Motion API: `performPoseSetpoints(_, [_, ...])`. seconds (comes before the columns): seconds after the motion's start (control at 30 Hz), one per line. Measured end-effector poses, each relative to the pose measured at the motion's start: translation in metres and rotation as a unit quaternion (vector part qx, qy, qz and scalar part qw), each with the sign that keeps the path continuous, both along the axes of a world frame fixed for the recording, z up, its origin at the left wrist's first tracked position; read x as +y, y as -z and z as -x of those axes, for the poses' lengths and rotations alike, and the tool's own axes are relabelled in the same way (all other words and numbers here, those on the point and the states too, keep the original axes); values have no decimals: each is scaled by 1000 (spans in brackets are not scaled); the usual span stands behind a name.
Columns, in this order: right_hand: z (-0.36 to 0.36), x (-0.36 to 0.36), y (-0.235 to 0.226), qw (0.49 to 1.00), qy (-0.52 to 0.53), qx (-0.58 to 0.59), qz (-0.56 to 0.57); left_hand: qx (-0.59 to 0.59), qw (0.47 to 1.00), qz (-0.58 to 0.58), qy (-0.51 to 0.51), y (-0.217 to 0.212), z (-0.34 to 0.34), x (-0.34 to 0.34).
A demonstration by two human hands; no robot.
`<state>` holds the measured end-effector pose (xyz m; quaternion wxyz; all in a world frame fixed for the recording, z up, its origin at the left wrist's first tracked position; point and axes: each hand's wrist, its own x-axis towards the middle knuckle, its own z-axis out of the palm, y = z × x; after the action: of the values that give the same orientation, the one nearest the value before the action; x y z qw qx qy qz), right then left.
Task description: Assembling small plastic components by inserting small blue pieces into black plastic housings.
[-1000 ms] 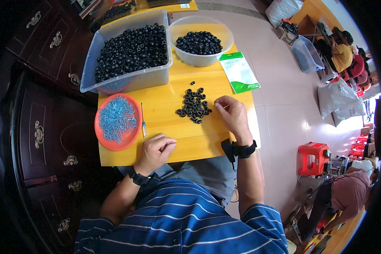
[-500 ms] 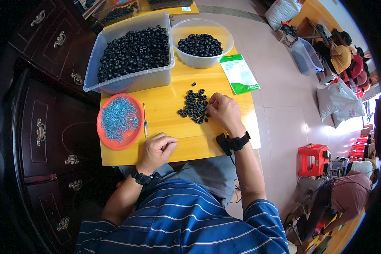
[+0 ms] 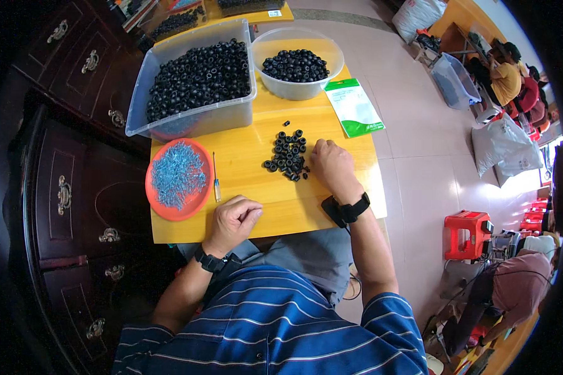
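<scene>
Yellow tabletop (image 3: 256,206) is carrying the work, dark drawers alongside. Right hand (image 3: 333,165) has been sliding along the loose pile of black rubber rings (image 3: 286,154) and is now resting palm-down against its right edge, fingers curled; whether they are pinching a ring, cannot tell. Left hand (image 3: 233,220) is staying loosely fisted near the table's front edge, holding nothing visible. Clear rectangular bin (image 3: 194,119) and round bowl (image 3: 300,87) are holding more rings; orange dish (image 3: 159,209) is holding pale blue screws, small screwdriver (image 3: 216,181) lying beside it.
</scene>
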<state>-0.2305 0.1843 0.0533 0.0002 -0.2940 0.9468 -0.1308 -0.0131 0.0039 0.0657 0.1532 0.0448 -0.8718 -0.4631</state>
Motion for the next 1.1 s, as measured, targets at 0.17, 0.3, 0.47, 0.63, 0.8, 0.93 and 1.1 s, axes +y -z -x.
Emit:
performPoseSetpoints(0.17, [-10,29,-11,998,-38,9,57,-11,1000,4,2,-3,-1,-1])
performPoseSetpoints(0.3, [-42,41,-46,926,-26,-271,261,1,999,-35,-9,-8,-4,1])
performPoseSetpoints(0.47, [-104,34,-29,691,-86,-543,470,26,997,-69,23,-34,0,17])
performPoseSetpoints(0.63, [-132,14,-13,631,-86,-579,509,36,994,-78,62,-30,-6,12])
performPoseSetpoints(0.8, [-133,6,-15,632,-98,-571,514,24,991,-115,64,-23,-13,8])
performPoseSetpoints(0.93, [-132,3,-15,640,-112,-582,488,8,989,-136,52,-21,-16,5])
performPoseSetpoints(1.1, [-123,-7,-14,640,-116,-600,467,-35,985,-164,37,-13,-25,-4])
